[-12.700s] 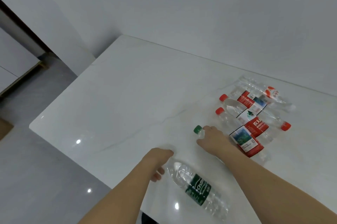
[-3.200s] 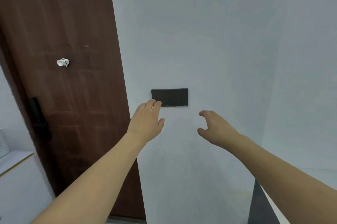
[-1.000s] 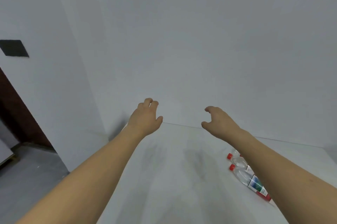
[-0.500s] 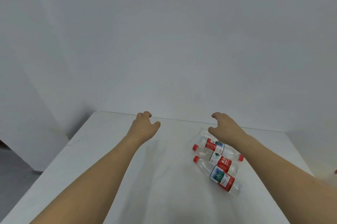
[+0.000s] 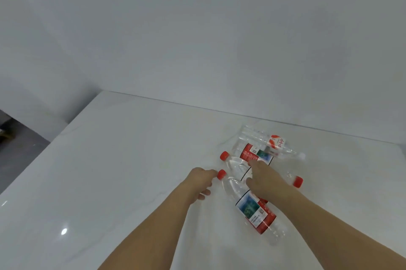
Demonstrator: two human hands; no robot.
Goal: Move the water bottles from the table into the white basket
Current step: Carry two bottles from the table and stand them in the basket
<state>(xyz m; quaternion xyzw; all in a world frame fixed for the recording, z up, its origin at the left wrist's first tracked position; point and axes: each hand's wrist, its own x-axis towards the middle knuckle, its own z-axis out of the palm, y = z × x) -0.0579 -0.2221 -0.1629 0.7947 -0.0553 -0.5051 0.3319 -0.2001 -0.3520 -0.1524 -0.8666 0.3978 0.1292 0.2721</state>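
Several clear water bottles lie on their sides on the white table (image 5: 123,160). The nearest bottle (image 5: 252,207) has a red cap and a red label, its cap pointing away from me. My left hand (image 5: 198,184) is at that cap, fingertips touching it and fingers loosely curled. My right hand (image 5: 264,178) lies over the second red-capped bottle (image 5: 235,164), thumb and fingers either side of its body. A third bottle (image 5: 256,153) lies behind with its cap to the right. Farthest back is a clear bottle with a white-and-red label (image 5: 276,142). The white basket is out of view.
A plain grey wall (image 5: 197,39) rises directly behind the table's far edge. Dark floor (image 5: 19,149) shows past the table's left edge. The table's left half is glossy, with a light glint near the front.
My head has tilted down toward the table. Both hands have dropped from the air onto the bottles, left to the nearest cap and right onto the second bottle.
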